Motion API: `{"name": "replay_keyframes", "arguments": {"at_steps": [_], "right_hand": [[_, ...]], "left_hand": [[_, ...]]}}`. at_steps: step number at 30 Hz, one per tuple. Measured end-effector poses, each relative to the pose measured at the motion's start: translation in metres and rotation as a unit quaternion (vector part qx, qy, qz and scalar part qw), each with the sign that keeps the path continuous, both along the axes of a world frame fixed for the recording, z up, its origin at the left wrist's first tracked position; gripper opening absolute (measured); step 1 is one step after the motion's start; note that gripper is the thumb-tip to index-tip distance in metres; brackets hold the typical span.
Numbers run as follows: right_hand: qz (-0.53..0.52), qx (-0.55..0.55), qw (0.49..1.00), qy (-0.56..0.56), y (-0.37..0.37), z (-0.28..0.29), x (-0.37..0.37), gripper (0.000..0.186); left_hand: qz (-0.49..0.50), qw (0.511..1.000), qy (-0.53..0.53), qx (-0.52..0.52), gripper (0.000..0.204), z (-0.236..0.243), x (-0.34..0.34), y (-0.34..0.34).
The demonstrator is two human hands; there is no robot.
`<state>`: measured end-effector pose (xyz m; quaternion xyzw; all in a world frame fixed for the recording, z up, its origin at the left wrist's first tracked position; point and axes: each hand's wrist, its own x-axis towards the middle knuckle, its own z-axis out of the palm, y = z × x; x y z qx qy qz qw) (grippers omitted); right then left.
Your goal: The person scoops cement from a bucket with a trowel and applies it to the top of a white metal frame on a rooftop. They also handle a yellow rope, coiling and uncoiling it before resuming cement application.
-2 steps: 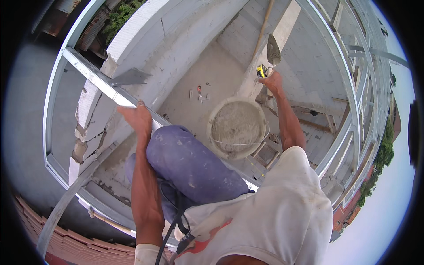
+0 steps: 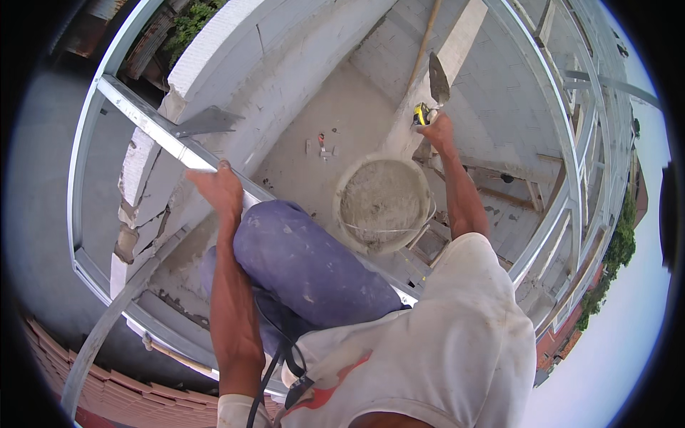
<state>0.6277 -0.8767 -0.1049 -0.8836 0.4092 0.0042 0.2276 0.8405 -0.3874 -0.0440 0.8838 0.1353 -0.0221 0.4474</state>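
Note:
My left hand [image 2: 222,189] is closed over a silver metal beam [image 2: 153,128] beside my bent knee. My right hand [image 2: 437,133] reaches forward past a bucket of wet grey mortar [image 2: 384,200] and is closed on a trowel [image 2: 439,80]. The trowel's pointed blade, grey with mortar, sticks up beyond my fingers. A yellow and black tape measure [image 2: 422,114] shows right at those fingertips; I cannot tell whether the hand also grips it. Behind it runs a long pale board [image 2: 460,36]. The trowel's handle is mostly hidden.
A white block wall [image 2: 235,57] with a broken end [image 2: 128,239] stands to the left. Metal framing [image 2: 564,121] curves along the right. Far below, a red-handled tool [image 2: 322,140] lies on the floor. A wooden pole [image 2: 426,43] leans near the board. Roof tiles [image 2: 107,385] show lower left.
The trowel blade has shifted slightly up and left, along with my right hand. The left hand keeps its hold on the beam, and the view has moved a little.

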Motion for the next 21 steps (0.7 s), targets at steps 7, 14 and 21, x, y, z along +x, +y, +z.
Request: {"name": "replay_keyframes", "arguments": {"at_steps": [7,14,21], "right_hand": [[0.018,-0.012,0.998,-0.053,0.007,-0.035,-0.016,0.062],[-0.015,0.029,0.989,-0.142,-0.003,-0.022,-0.036,0.063],[-0.086,0.165,0.951,-0.246,0.038,0.065,-0.057,0.036]], "left_hand": [[-0.022,1.0,0.008,-0.001,0.049,-0.003,-0.001,0.002],[-0.018,1.0,-0.006,0.021,0.048,-0.004,-0.002,0.0],[-0.029,0.999,-0.009,0.021,0.071,0.004,-0.002,-0.002]]}}
